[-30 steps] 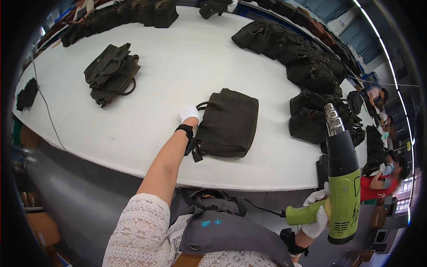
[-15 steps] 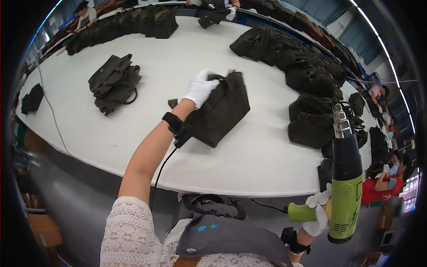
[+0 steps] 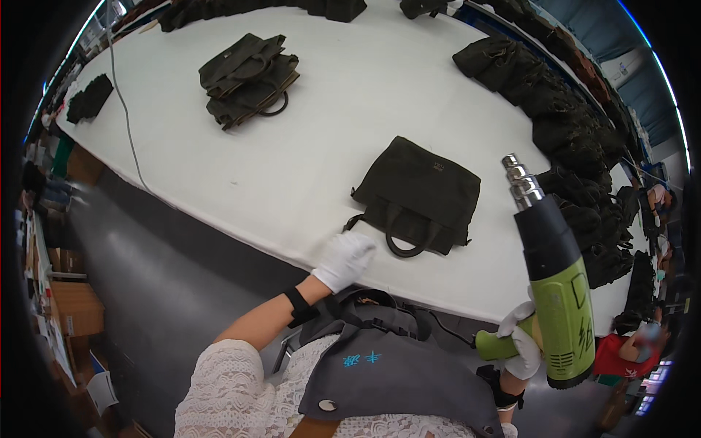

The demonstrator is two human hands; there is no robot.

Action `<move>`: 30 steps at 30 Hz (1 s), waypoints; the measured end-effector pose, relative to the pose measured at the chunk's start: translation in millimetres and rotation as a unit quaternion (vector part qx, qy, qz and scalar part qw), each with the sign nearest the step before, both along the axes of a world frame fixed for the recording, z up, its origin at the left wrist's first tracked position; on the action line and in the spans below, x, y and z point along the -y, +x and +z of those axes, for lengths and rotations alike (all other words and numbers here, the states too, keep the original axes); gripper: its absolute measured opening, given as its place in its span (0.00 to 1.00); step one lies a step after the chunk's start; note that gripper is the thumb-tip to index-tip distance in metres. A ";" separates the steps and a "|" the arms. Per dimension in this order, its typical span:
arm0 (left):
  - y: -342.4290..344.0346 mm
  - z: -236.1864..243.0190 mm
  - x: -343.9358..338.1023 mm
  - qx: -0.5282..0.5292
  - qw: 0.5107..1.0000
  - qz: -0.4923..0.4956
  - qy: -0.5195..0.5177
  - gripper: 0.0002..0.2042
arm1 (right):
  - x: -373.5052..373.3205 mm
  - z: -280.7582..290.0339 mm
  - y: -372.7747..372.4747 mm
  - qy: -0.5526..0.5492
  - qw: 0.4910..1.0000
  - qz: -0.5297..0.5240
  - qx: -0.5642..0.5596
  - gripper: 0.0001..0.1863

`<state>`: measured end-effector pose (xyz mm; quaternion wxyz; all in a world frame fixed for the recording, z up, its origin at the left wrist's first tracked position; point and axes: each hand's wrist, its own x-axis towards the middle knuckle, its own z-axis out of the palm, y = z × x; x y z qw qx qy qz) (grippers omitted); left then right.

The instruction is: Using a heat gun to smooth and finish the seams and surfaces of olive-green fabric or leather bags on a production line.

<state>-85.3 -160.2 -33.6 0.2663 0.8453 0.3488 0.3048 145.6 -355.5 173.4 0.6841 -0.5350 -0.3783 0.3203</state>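
Left hand [image 3: 345,259] loosely curled, empty, at table [image 3: 241,175] edge near dark bag [image 3: 420,193] — right hand [image 3: 520,343] grips green heat gun [image 3: 551,292].

Cardboard boxes on floor at left; small labels on bag and heat gun.

Brown cardboard boxes [image 3: 71,306] stacked on the floor at far left edge, near side, with smaller ones above; flat white pieces [image 3: 102,390] lie below them, too blurred to tell what kind. Small pale rectangular label [image 3: 437,168] on the far side of the dark bag [image 3: 418,196] on the white surface [image 3: 350,95]. Dark printed marking [image 3: 573,310] on the green body of the heat gun [image 3: 551,285] at right. No screens clearly visible.
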 end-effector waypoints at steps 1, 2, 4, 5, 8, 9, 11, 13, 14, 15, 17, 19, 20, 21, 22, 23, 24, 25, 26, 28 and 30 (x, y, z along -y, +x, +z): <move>-18.6 -10.9 -6.9 0.019 0.984 0.114 -0.136 0.07 | -4.1 -4.9 -7.3 -0.048 0.999 0.018 -0.002 0.23; -32.3 -18.5 -12.4 0.039 0.937 0.222 -0.268 0.09 | -6.7 -7.3 -13.4 -0.097 0.995 0.033 0.000 0.21; -53.8 -25.7 -21.8 0.023 0.933 0.281 -0.224 0.11 | -8.8 -15.0 -18.8 -0.182 0.981 0.067 0.016 0.17; -58.5 -28.1 -27.3 0.007 0.927 0.333 -0.172 0.13 | -8.4 -21.6 -18.0 -0.186 0.980 0.067 0.019 0.17; -43.2 -14.5 -35.4 -0.069 0.960 0.269 0.037 0.15 | -12.7 -27.5 -27.2 -0.276 0.952 0.135 -0.016 0.12; -47.2 -19.8 -41.1 -0.067 0.959 0.273 0.037 0.15 | -13.8 -30.7 -30.4 -0.276 0.951 0.138 -0.012 0.12; -52.8 -37.1 -55.2 -0.065 0.951 0.303 -0.007 0.16 | -17.4 -42.2 -34.2 -0.312 0.929 0.197 -0.024 0.15; -73.7 -50.1 -73.2 -0.064 0.933 0.352 -0.038 0.16 | -21.0 -51.5 -40.3 -0.316 0.918 0.231 0.060 0.14; -85.8 -54.2 -79.2 -0.068 0.912 0.400 -0.068 0.16 | -26.7 -50.3 -47.0 -0.314 0.917 0.242 0.050 0.14; -92.3 -53.3 -83.1 -0.065 0.913 0.397 -0.071 0.16 | -36.5 -46.6 -57.0 -0.313 0.915 0.250 0.042 0.14; -103.3 -48.4 -89.2 -0.050 0.949 0.310 -0.012 0.14 | -57.8 -41.6 -74.4 -0.310 0.922 0.233 0.016 0.12; -100.9 -56.2 -95.0 -0.035 0.970 0.242 -0.009 0.13 | -77.7 -37.3 -89.5 -0.282 0.925 0.250 0.048 0.10; -95.8 -60.3 -98.0 -0.021 0.986 0.165 -0.004 0.12 | -83.8 -33.0 -94.5 -0.298 0.919 0.254 0.039 0.10; -82.4 -57.6 -100.9 -0.017 0.986 0.163 -0.007 0.12 | -87.6 -31.6 -98.0 -0.316 0.915 0.251 0.029 0.09; -68.2 -51.9 -101.2 -0.018 0.987 0.159 -0.001 0.12 | -89.8 -31.7 -100.1 -0.319 0.914 0.250 0.030 0.09; -60.4 -45.9 -101.3 -0.019 0.988 0.156 0.004 0.12 | -91.7 -32.2 -101.7 -0.329 0.914 0.239 0.014 0.09; -57.3 -45.1 -102.5 -0.016 0.988 0.155 0.001 0.12 | -92.9 -30.9 -102.9 -0.338 0.914 0.226 0.000 0.09; -56.1 -44.3 -103.3 -0.102 0.987 0.127 -0.005 0.11 | -94.2 -31.0 -103.5 -0.341 0.913 0.225 0.003 0.09; -57.3 -43.9 -103.1 -0.187 0.977 0.099 -0.010 0.11 | -95.5 -32.0 -103.5 -0.341 0.912 0.228 0.009 0.08; -59.7 -37.2 -97.2 -0.204 0.977 0.061 -0.013 0.10 | -98.5 -30.7 -99.8 -0.362 0.902 0.235 0.021 0.08; -72.1 -40.1 -92.0 -0.226 0.974 0.029 -0.015 0.10 | -102.1 -29.2 -111.1 -0.365 0.904 0.224 0.014 0.08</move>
